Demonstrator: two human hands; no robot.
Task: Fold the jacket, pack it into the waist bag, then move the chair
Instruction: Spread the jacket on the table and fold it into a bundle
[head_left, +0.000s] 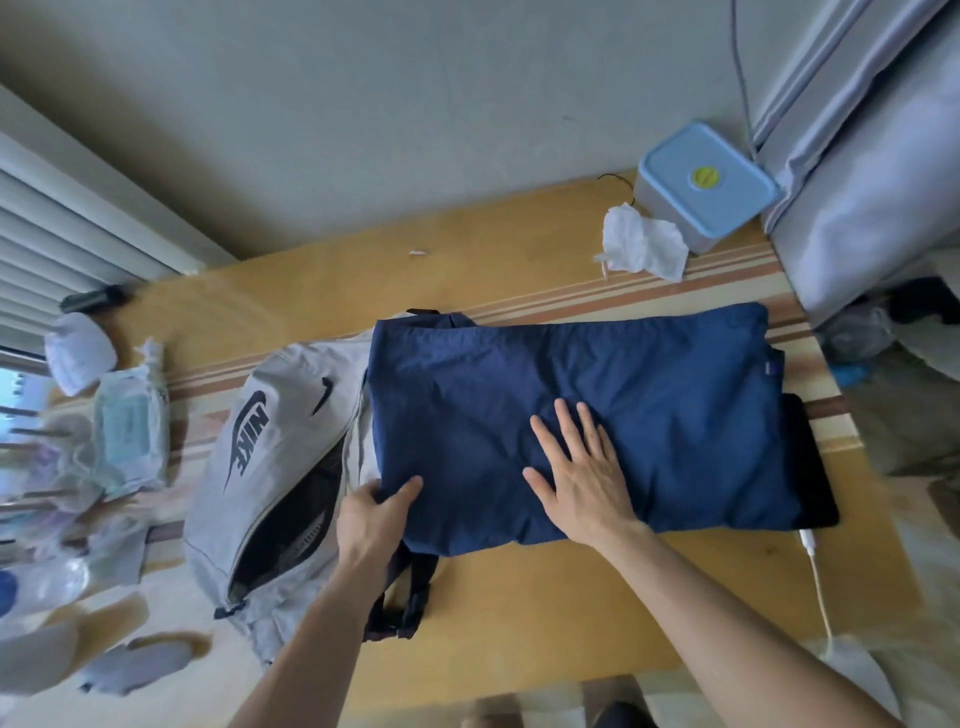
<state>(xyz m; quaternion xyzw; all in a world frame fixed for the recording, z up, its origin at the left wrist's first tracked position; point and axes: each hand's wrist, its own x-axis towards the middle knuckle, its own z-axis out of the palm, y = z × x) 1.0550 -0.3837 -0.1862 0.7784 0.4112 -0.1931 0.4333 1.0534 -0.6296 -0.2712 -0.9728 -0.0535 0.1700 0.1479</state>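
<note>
A navy blue jacket (649, 395) lies folded into a wide rectangle across the middle of the wooden table (519, 613). Its left edge overlaps a grey waist bag (270, 447) with a dark logo; the bag's zip gapes, showing a dark inside. My left hand (371, 514) pinches the jacket's lower-left corner, thumb on top. My right hand (582, 467) rests flat on the jacket's middle, fingers spread. A black strap and buckle (410, 608) stick out below the jacket. No chair is clearly in view.
A light blue lidded box (706, 182) and a crumpled white tissue (644, 241) sit at the table's far right. A white cable (818, 582) runs off the right edge. Plastic packets and clutter (124, 431) crowd the left side. A dark flat item (810, 467) lies under the jacket's right end.
</note>
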